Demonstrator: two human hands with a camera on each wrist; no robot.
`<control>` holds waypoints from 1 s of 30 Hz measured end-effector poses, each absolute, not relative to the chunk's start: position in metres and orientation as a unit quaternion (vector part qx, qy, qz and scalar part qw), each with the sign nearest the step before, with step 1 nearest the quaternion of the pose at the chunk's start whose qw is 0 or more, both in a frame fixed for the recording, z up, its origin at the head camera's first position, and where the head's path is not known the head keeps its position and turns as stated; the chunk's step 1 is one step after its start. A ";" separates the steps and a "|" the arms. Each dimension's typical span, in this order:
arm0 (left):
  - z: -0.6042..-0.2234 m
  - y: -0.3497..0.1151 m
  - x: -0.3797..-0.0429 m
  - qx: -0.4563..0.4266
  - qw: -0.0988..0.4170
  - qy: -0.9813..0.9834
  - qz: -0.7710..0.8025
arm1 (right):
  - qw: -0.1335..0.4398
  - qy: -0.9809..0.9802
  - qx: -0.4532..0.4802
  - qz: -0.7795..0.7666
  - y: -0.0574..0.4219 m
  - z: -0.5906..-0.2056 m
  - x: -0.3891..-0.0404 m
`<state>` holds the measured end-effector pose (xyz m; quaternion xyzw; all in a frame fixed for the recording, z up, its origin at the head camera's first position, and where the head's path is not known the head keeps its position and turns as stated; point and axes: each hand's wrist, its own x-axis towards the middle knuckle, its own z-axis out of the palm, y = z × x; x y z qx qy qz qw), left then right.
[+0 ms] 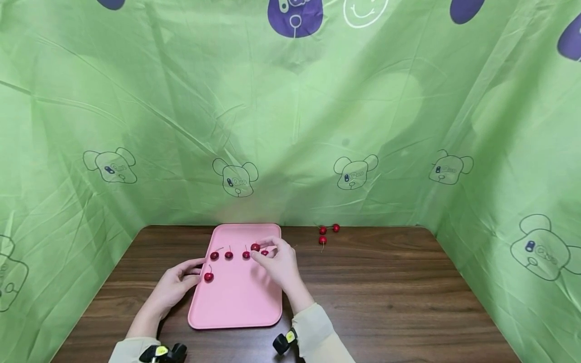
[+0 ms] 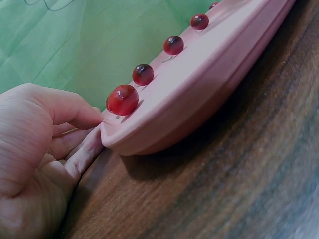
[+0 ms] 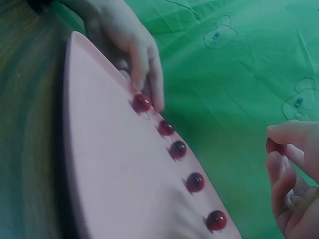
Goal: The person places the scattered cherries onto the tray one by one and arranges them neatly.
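Observation:
My right hand (image 1: 282,264) pinches a red cherry (image 1: 255,247) between thumb and fingertips, over the upper right part of the pink tray (image 1: 236,307). In the right wrist view that held cherry (image 3: 273,146) shows above the tray surface. Several cherries lie in a row across the tray, among them one at the left end (image 1: 214,255) and one partly behind my right hand (image 1: 265,253). Another cherry (image 1: 209,277) sits lower, by the left rim. There my left hand (image 1: 174,285) holds the tray's edge, its fingertips (image 2: 97,118) at the rim beside the nearest cherry (image 2: 122,100).
Right of the tray, at the back of the brown wooden table (image 1: 386,282), lie three more cherries (image 1: 323,240) with stems. A green cloth (image 1: 290,126) with printed bear heads hangs behind the table and along both sides.

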<state>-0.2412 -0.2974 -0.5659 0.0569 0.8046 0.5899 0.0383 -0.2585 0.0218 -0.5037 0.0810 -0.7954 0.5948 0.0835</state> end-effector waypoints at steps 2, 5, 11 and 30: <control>-0.565 -0.297 -0.241 0.056 0.038 0.802 0.594 | 0.076 -0.792 0.081 0.601 0.017 -0.505 -0.257; -0.565 -0.297 -0.240 0.054 0.039 0.801 0.594 | 0.064 -0.788 0.081 0.608 0.009 -0.506 -0.254; -0.566 -0.298 -0.241 0.048 0.042 0.805 0.590 | 0.047 -0.781 0.090 0.617 -0.002 -0.509 -0.253; -0.565 -0.298 -0.243 0.044 0.040 0.812 0.581 | -0.047 -0.776 0.107 0.619 -0.035 -0.531 -0.248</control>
